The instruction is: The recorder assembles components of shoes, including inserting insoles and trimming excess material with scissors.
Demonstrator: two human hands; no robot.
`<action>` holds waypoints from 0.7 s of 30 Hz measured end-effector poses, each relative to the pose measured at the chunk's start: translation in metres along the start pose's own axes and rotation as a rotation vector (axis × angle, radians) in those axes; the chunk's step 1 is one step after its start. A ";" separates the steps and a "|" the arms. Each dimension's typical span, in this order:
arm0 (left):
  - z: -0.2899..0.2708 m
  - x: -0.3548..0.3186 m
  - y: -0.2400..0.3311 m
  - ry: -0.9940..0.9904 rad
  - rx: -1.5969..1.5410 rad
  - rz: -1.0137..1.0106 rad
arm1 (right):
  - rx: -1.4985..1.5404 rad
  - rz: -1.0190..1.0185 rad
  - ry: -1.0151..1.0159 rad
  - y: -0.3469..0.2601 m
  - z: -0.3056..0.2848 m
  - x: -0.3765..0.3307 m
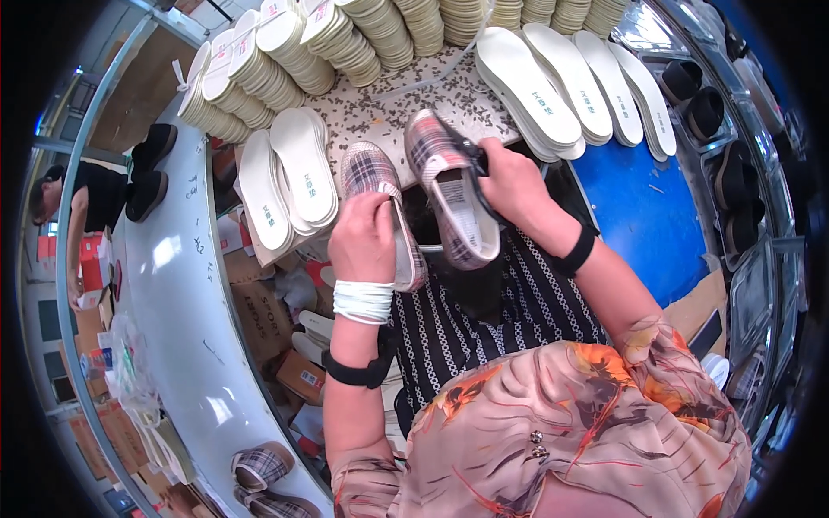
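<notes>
The left hand (pixel 361 246) has its fingers closed on the near plaid opening of one slip-on, the left shoe (pixel 370 168), which is held toe outward at the near edge of the bench (pixel 373 105). The right hand (pixel 518 186) grasps the right shoe (pixel 458 203), a matching plaid slip-on, along its right side; a black item (pixel 471 158), its kind unclear, lies between this hand and the shoe. The two shoes are side by side, toes over the bench's near edge, heels above the striped apron (pixel 501 302).

Dark scraps (pixel 363 108) are strewn over the bench's middle. Stacks of cream insoles (pixel 345 52) line its far edge. White insoles (pixel 304 173) lie at its near-left corner, and a row of larger-looking white insoles (pixel 540 95) stretches from its right edge across a blue panel (pixel 648 229). On the pale surface (pixel 177 259) at left, black shoes (pixel 147 194) stand by its far end and plaid footwear (pixel 259 470) by its near end.
</notes>
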State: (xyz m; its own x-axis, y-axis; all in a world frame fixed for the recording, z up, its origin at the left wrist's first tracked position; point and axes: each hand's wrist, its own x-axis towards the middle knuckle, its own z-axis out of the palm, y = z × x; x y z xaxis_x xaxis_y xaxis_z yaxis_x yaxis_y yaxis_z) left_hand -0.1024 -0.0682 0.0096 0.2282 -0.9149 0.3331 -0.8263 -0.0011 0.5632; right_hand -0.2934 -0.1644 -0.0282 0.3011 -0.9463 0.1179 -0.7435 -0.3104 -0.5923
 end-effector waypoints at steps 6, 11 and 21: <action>0.031 -0.001 0.015 -0.191 0.112 0.039 | 0.030 0.052 0.001 0.020 0.000 -0.003; 0.054 -0.004 0.025 -0.241 0.096 -0.058 | 0.088 0.106 -0.007 0.027 -0.003 -0.004; 0.074 -0.004 0.034 -0.173 -0.134 -0.184 | 0.112 0.132 -0.031 0.036 -0.012 -0.006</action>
State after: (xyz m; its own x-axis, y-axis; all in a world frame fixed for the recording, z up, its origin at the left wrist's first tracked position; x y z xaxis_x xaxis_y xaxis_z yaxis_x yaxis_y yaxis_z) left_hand -0.1695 -0.0945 -0.0287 0.2675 -0.9595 0.0884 -0.7011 -0.1308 0.7010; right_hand -0.3287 -0.1709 -0.0408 0.2250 -0.9743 0.0097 -0.7072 -0.1701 -0.6862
